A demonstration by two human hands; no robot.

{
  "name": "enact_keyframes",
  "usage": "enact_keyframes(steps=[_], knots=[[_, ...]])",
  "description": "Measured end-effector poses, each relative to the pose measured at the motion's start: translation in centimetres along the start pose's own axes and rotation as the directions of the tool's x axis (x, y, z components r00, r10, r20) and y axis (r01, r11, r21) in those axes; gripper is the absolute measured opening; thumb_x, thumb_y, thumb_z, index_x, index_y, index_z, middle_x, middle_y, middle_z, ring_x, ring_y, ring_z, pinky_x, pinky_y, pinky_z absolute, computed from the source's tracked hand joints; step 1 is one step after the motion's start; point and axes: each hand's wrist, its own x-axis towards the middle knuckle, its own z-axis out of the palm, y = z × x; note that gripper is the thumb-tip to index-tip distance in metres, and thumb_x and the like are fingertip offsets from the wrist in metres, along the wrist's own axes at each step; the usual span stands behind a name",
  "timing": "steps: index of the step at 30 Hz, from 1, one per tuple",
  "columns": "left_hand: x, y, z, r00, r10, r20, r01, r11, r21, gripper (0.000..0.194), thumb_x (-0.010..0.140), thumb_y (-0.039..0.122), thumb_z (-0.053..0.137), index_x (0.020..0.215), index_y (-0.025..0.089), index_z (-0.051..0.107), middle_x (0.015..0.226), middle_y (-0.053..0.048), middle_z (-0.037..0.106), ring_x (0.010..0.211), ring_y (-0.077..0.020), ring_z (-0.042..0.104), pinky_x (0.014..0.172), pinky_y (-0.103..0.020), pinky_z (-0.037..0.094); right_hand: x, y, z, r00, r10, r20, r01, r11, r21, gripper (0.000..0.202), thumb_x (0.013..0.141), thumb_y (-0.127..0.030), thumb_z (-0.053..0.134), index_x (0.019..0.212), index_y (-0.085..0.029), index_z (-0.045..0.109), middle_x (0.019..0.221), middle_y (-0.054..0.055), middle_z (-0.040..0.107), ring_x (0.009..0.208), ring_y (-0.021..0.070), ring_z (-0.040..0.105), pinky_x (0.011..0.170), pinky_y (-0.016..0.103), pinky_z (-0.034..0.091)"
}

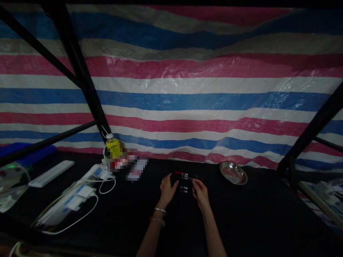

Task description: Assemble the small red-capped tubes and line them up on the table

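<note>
The small shiny pieces lie as a pair on the black surface, between the two hands; their exact kind is too small and dim to make out. Just beyond them is a row of silver pieces with a red piece at its left, its far end lost in the dark.

The right hand has thumb and forefinger pinched together on a small dark piece, mostly covered by the fingertips. The left hand rests near the row's left end, thumb apart from the fingers; I cannot tell whether they grip anything. Both forearms are cut off by the lower edge.

The surface runs rightward from the right hand to a metal dish near the back edge, below the striped sheet. To the left, pixelation hides a flat object and part of a yellow bottle. Farther left, white cables loop beside a power strip. A clear bag is cut by the left edge.
</note>
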Motion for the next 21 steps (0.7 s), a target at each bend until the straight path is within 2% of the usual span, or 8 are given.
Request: enact_keyframes(steps=[7,17,21], knots=[[0.0,-1.0,0.6,0.997,-0.038,0.066,0.036,0.999,0.037,0.049,0.073,0.036,0.056,0.118,0.02,0.048,0.127,-0.012,0.051,0.124,-0.0261,0.039,0.102,-0.042,0.023,-0.2,-0.3,1.1,0.996,0.034,0.087,-0.031,0.999,-0.036,0.049,0.053,-0.053,0.073,0.083,-0.016,0.063,0.042,-0.008,0.046,0.033,0.0032,0.032,0.033,0.015,0.015],[-0.3,-1.5,0.7,0.998,0.054,0.028,-0.052,0.997,-0.056,0.042,0.074,0.034,0.055,0.114,0.02,0.054,0.119,-0.009,0.058,0.116,-0.025,0.048,0.1,-0.042,0.03,-0.2,-0.1,1.5,0.993,0.048,0.107,-0.043,0.998,-0.047,0.049,0.054,-0.055,0.071,0.083,-0.017,0.059,0.039,-0.008,0.046,0.03,0.0025,0.028,0.032,0.014,0.011],[0.0,-2.0,0.8,0.996,0.086,-0.01,-0.086,0.981,-0.175,0.037,0.078,0.033,0.052,0.11,0.017,0.056,0.114,-0.011,0.061,0.109,-0.0231,0.054,0.096,-0.039,0.038,-0.2,-0.1,1.5,0.993,0.047,0.109,-0.041,0.998,-0.054,0.049,0.055,-0.055,0.07,0.084,-0.017,0.058,0.038,-0.009,0.046,0.03,0.002,0.026,0.033,0.014,0.011]])
